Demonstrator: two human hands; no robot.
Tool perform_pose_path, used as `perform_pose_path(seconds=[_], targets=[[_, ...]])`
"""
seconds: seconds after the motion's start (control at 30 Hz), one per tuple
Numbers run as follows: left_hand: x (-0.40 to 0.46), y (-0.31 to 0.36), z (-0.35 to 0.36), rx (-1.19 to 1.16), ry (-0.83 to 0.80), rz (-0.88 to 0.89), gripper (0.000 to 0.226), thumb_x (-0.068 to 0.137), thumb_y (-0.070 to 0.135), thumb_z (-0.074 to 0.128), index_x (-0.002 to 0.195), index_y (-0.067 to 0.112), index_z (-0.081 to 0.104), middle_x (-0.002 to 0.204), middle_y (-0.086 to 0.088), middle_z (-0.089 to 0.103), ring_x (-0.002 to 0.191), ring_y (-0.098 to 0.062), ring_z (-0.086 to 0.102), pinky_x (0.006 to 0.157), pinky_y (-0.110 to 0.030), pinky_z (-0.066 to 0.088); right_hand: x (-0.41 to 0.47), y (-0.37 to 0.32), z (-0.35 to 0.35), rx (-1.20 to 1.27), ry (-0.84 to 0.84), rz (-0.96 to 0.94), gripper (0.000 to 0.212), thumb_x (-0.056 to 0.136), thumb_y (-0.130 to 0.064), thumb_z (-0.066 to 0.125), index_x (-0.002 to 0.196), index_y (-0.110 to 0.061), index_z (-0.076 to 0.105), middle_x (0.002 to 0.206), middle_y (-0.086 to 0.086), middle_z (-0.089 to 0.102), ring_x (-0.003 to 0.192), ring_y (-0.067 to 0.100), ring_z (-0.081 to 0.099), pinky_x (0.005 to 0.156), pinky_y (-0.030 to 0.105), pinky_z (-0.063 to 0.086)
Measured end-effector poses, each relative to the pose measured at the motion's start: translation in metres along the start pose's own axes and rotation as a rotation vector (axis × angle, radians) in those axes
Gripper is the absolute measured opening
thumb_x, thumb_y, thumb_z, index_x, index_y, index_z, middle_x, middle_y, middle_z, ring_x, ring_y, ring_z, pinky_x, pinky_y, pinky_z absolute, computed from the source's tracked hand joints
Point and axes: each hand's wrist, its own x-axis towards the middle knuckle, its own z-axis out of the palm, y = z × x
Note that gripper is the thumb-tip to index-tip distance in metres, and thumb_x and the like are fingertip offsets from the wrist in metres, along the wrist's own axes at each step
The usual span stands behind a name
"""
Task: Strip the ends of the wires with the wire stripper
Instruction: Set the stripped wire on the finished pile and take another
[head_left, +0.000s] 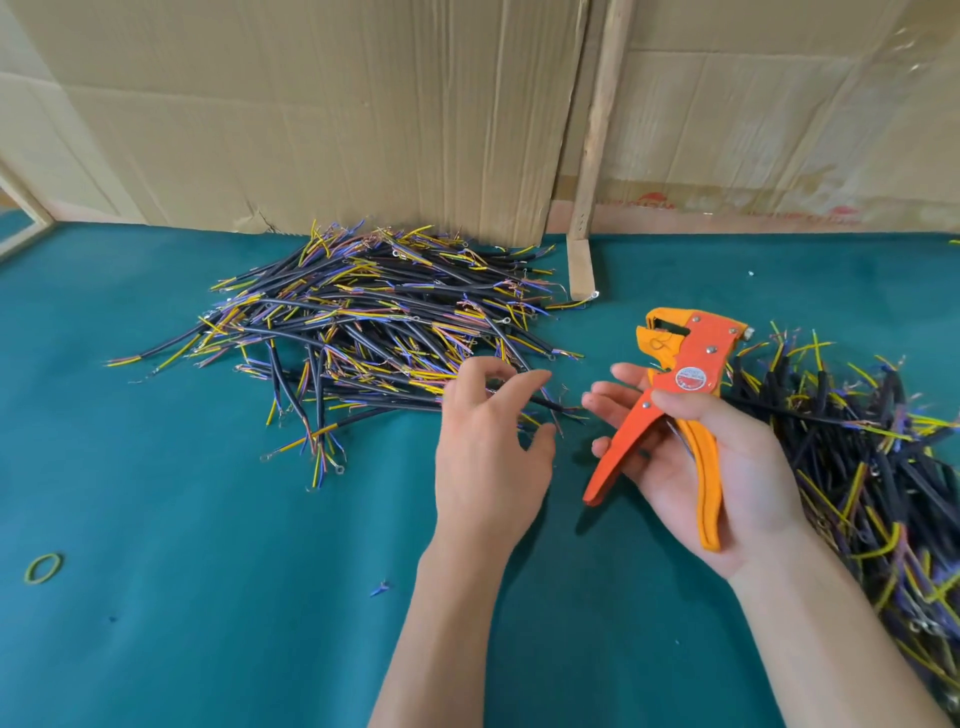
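My right hand holds the orange and yellow wire stripper palm up, thumb pressed over its pivot, jaws pointing away and handles spread. My left hand hovers at the near edge of the left pile of wires, fingers loosely spread. One black wire with bare coloured ends runs between its thumb and forefinger, and neither finger closes on it. A second pile of wires lies to the right, partly behind my right hand.
The work surface is a teal cloth-covered table. Cardboard sheets and a wooden post stand along the back edge. A yellow rubber band and a small blue wire scrap lie near the front left.
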Motion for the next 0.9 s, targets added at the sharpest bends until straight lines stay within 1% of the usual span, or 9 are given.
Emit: perform_pose_path(seconds=[0.1, 0.17, 0.27, 0.37, 0.43, 0.5, 0.67, 0.8, 0.9], targets=[[0.000, -0.003, 0.006, 0.121, 0.020, 0.048, 0.032, 0.088, 0.021, 0.074, 0.119, 0.031, 0.073, 0.119, 0.011, 0.057, 0.108, -0.020, 0.041, 0.078, -0.029, 0.044, -0.001, 0.000, 0.001, 0.024, 0.018, -0.001, 0.066, 0.067, -0.022, 0.072, 0.127, 0.003, 0.061, 0.109, 0.023, 0.072, 0.104, 0.034, 0.072, 0.071, 0.040, 0.061], [-0.001, -0.005, 0.010, 0.146, 0.002, 0.060, 0.028, 0.090, 0.020, 0.072, 0.116, 0.031, 0.075, 0.115, 0.012, 0.062, 0.105, -0.023, 0.039, 0.077, -0.032, 0.047, -0.001, 0.001, -0.001, 0.026, 0.055, -0.003, 0.064, 0.070, -0.020, 0.068, 0.129, 0.005, 0.060, 0.106, 0.023, 0.072, 0.099, 0.034, 0.073, 0.071, 0.040, 0.061], [-0.003, -0.006, 0.013, 0.157, 0.059, 0.073, 0.018, 0.089, 0.019, 0.073, 0.103, 0.028, 0.079, 0.102, 0.008, 0.061, 0.097, -0.022, 0.038, 0.073, -0.030, 0.045, 0.001, 0.003, 0.000, 0.006, 0.099, 0.012, 0.063, 0.073, -0.018, 0.064, 0.131, 0.006, 0.058, 0.102, 0.022, 0.073, 0.095, 0.033, 0.074, 0.069, 0.040, 0.061], [-0.003, -0.006, 0.015, 0.150, 0.100, 0.083, 0.012, 0.088, 0.016, 0.076, 0.093, 0.025, 0.081, 0.095, 0.005, 0.060, 0.093, -0.025, 0.041, 0.072, -0.033, 0.047, 0.003, 0.003, 0.001, 0.002, 0.114, 0.015, 0.063, 0.073, -0.019, 0.064, 0.131, 0.006, 0.058, 0.099, 0.021, 0.073, 0.092, 0.032, 0.074, 0.067, 0.040, 0.062], [-0.003, -0.004, 0.014, 0.154, 0.145, 0.107, 0.011, 0.087, 0.014, 0.077, 0.089, 0.023, 0.080, 0.094, 0.004, 0.063, 0.093, -0.027, 0.044, 0.079, -0.034, 0.046, 0.004, 0.003, 0.002, -0.002, 0.115, 0.024, 0.063, 0.073, -0.019, 0.064, 0.130, 0.005, 0.058, 0.099, 0.021, 0.074, 0.090, 0.031, 0.074, 0.067, 0.040, 0.062], [-0.004, 0.001, 0.011, 0.141, 0.214, 0.110, 0.009, 0.088, 0.015, 0.076, 0.091, 0.023, 0.079, 0.095, 0.007, 0.067, 0.095, -0.027, 0.047, 0.085, -0.035, 0.043, 0.003, 0.003, 0.002, 0.002, 0.119, 0.032, 0.062, 0.072, -0.020, 0.065, 0.129, 0.004, 0.060, 0.099, 0.020, 0.074, 0.089, 0.031, 0.074, 0.068, 0.040, 0.062], [0.010, 0.026, 0.006, 0.164, 0.413, 0.082, 0.007, 0.089, 0.023, 0.070, 0.095, 0.026, 0.073, 0.090, 0.014, 0.071, 0.099, -0.024, 0.052, 0.085, -0.037, 0.032, 0.003, 0.001, 0.004, 0.006, 0.134, 0.056, 0.058, 0.071, -0.022, 0.066, 0.125, -0.002, 0.064, 0.106, 0.019, 0.074, 0.089, 0.029, 0.075, 0.068, 0.037, 0.061], [0.007, 0.024, 0.021, -0.045, 0.344, 0.020, 0.010, 0.091, 0.006, 0.067, 0.095, 0.015, 0.070, 0.091, 0.002, 0.067, 0.093, -0.026, 0.054, 0.084, -0.038, 0.042, 0.004, 0.002, 0.001, 0.012, 0.129, 0.053, 0.057, 0.074, -0.020, 0.063, 0.127, 0.001, 0.062, 0.104, 0.021, 0.075, 0.088, 0.029, 0.075, 0.070, 0.040, 0.060], [0.001, 0.014, 0.026, -0.130, 0.318, -0.033, 0.018, 0.088, 0.004, 0.066, 0.100, 0.015, 0.073, 0.089, 0.000, 0.064, 0.091, -0.026, 0.057, 0.082, -0.041, 0.048, 0.005, 0.003, 0.000, -0.007, 0.071, 0.052, 0.058, 0.074, -0.020, 0.063, 0.127, 0.000, 0.060, 0.115, 0.022, 0.073, 0.089, 0.030, 0.074, 0.071, 0.041, 0.060]])
